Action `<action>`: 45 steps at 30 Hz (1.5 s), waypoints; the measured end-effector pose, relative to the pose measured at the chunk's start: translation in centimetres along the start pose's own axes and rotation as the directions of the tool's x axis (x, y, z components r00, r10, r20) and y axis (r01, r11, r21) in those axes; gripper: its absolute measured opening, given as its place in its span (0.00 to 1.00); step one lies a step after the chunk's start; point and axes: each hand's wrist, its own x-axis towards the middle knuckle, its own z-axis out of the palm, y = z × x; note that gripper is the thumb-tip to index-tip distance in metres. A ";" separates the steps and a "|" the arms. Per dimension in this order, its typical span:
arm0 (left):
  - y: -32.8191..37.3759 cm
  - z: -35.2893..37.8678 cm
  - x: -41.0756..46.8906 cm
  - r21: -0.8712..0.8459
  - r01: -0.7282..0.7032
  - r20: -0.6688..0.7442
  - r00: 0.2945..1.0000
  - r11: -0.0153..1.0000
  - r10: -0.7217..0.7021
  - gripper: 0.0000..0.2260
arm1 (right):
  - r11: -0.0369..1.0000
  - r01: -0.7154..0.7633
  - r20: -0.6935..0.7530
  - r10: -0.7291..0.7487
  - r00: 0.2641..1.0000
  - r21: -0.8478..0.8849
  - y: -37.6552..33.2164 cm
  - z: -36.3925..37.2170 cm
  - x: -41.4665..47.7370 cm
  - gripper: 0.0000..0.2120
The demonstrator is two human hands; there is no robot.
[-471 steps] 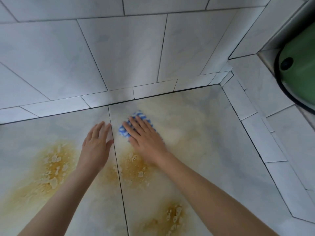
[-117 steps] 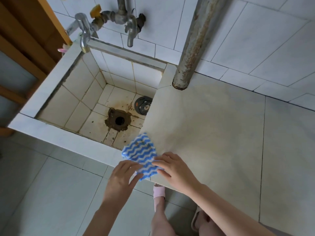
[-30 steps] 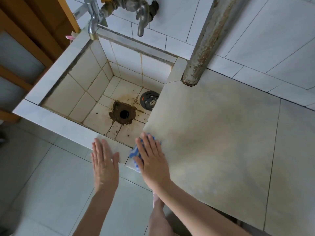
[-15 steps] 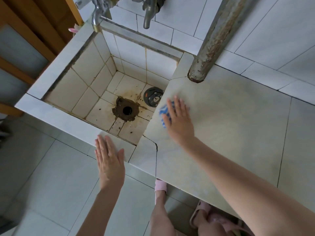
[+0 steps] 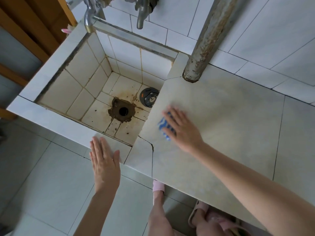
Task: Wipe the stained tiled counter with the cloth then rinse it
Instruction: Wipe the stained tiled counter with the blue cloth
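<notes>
View from above, looking down at a pale tiled counter (image 5: 230, 133) that fills the right of the frame, with a sunken tiled sink (image 5: 51, 114) at centre left. The right hand (image 5: 183, 132), at centre frame, lies palm down with fingers straight and slightly spread, pressing a blue-and-white cloth (image 5: 162, 124) flat on the counter. Only the cloth's left edge shows past the fingers. It sits just beside the counter's left edge, where the surface drops into the sink. The left hand (image 5: 104, 160), at lower centre left, is flat with fingers together at the sink's front rim and holds nothing. The stained drain (image 5: 123, 111) lies left of the cloth. Two taps (image 5: 141, 14) at the top of the frame hang over the sink's far side. The right hand is plainly the nearer one, so the rinse likely means carrying the cloth left and up toward them.
</notes>
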 end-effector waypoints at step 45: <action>-0.2 0.3 0.1 0.038 -0.019 0.009 1.000 0.999 0.018 0.29 | 0.886 -0.463 -0.090 0.465 0.881 0.042 1.7 1.0 -8.7 0.25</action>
